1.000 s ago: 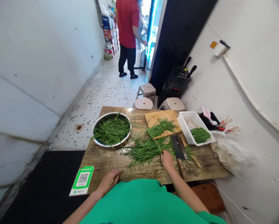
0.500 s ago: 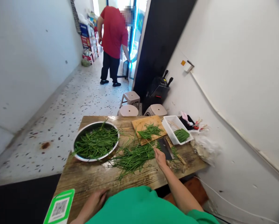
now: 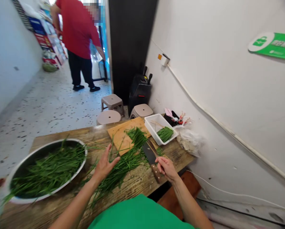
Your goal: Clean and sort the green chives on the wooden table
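Note:
My left hand is open, fingers and thumb spread, above the loose green chives on the wooden table. My right hand pinches a thin bamboo skewer, which points up and left over the blade of a cleaver. The cleaver lies flat, its brown handle just left of that hand. A bunch of cut chives rests on the cutting board. Beside the board, a white plastic tray holds a neat row of chives and a few skewers.
A large metal basin full of chives stands at the table's left. Plastic stools and a black wheeled speaker-like box are beyond the table. A plastic bag sits by the right wall. A person in red stands near the doorway.
My left hand has risen from the table's near edge and reached forward over the chives, fingers opening. My right hand keeps the skewer, now nearer the cleaver's handle. The view has turned right.

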### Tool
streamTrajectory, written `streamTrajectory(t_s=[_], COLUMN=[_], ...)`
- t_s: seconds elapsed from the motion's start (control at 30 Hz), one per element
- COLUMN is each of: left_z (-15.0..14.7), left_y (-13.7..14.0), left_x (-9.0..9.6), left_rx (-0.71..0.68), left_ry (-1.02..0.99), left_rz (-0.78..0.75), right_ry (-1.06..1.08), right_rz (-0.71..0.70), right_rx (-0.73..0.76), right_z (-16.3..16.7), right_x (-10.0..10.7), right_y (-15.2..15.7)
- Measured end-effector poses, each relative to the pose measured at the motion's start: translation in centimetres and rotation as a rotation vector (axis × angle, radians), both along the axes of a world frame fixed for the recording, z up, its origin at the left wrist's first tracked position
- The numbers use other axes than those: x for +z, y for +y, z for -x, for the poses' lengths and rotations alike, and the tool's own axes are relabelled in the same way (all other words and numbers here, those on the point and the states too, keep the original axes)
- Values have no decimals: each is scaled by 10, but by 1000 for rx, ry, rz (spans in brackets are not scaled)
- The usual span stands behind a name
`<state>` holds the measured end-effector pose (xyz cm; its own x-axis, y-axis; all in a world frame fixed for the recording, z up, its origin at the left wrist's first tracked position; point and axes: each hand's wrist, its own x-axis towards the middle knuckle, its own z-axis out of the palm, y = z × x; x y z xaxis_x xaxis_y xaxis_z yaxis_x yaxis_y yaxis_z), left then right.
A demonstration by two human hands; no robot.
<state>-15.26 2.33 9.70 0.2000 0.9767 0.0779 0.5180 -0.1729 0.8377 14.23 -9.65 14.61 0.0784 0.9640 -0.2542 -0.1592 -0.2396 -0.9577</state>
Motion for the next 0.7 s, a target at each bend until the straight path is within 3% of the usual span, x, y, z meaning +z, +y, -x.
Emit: streamTrajectory(t_s=[0.03, 0.13, 0.2, 0.3, 0.37, 0.47, 0.7], left_z=[-21, -81, -115, -154, -174, -202, -265], left_y=[17, 59, 76, 82, 80, 78, 102], left_x=[13, 45, 55, 51, 41, 23, -15], left_rx=[-27, -283, -431, -572, -568, -482, -264], left_ry=[-46, -261, -341, -429, -531, -650, -628], left_rz=[-27, 22, 213, 537, 685, 786, 788], right_ry=[13, 58, 106, 189, 230, 239, 135], right_rz=[2, 6, 5, -3, 0, 24, 87], right_rx=[26, 64, 50, -35, -103, -181, -289], right_z=[-7, -33, -54, -87, -109, -140, -188], right_x=[4, 10, 9, 2, -6, -22, -55], right_y=[-2, -6, -6, -2, 3, 13, 47])
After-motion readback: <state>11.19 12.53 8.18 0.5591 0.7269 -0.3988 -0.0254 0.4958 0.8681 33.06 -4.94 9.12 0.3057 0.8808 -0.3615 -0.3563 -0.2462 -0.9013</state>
